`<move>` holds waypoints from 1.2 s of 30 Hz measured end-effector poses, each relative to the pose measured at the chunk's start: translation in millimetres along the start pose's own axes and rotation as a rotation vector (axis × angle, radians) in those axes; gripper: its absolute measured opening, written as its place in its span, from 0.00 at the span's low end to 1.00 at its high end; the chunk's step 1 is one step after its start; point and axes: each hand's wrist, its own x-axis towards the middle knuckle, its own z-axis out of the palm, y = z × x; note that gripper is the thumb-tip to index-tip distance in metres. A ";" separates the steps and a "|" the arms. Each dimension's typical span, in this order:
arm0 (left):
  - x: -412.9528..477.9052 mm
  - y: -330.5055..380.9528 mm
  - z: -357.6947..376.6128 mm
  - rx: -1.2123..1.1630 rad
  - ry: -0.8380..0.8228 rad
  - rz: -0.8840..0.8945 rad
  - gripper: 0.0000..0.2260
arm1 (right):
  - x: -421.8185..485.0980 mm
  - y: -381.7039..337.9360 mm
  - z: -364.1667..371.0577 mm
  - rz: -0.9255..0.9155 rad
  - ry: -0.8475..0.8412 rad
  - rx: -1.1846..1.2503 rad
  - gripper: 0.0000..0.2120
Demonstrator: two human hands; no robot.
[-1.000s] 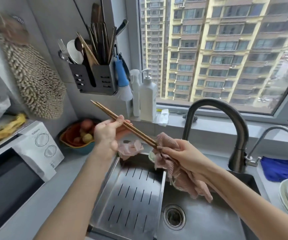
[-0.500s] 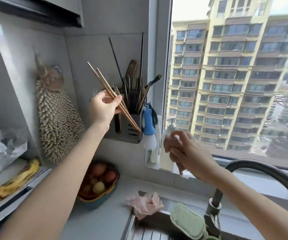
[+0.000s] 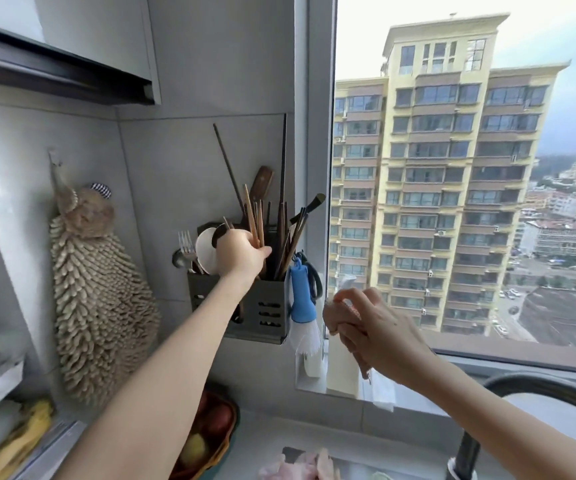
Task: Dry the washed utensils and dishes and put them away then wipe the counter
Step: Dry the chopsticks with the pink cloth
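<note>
Chopsticks, the light brown wooden pair [image 3: 252, 216], stand nearly upright now, upper ends leaning a touch left, lower ends going down behind the left hand [image 3: 241, 252] into the dark grey perforated metal utensil holder [image 3: 265, 306] fixed to the grey tiled wall. That hand is closed around them at the holder's rim, fingers curled on the shafts just above the opening. And that is the whole story of the coming move: the long axis of the pair already lines up with the holder's mouth, straight below the hand, so what is left looks like a short drop and a letting go. The lower ends are hidden, so I cannot tell whether they have reached the bottom.

Around them the holder is crowded: darker chopsticks and a dark wooden spatula [image 3: 262, 183] rise to the right of the pair, a white spoon [image 3: 206, 249] and a steel fork [image 3: 186, 242] sit in the left compartment. The risk, as I judge it, is a snag against those neighbours.

The right hand [image 3: 373, 330] hangs lower and to the right, in front of the window, well apart from the holder, bunched tight around a pale pink cloth [image 3: 340, 315]. A blue-handled white-bristled brush [image 3: 302, 303] hangs off the holder's right side, between the two hands. Left is clearly the hand doing this job; the right is free to go back for the next wet item.
</note>
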 end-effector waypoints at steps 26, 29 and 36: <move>-271.3 149.7 53.8 -0.459 -0.606 0.422 0.13 | -273.6 123.6 -38.2 0.386 0.237 0.820 0.14; -337.8 178.6 82.1 -0.543 -0.761 0.485 0.10 | -339.1 154.0 -55.5 0.530 0.330 0.782 0.14; -499.7 230.8 165.8 -0.441 -1.150 0.585 0.06 | -475.4 213.4 -90.9 0.937 0.527 0.632 0.13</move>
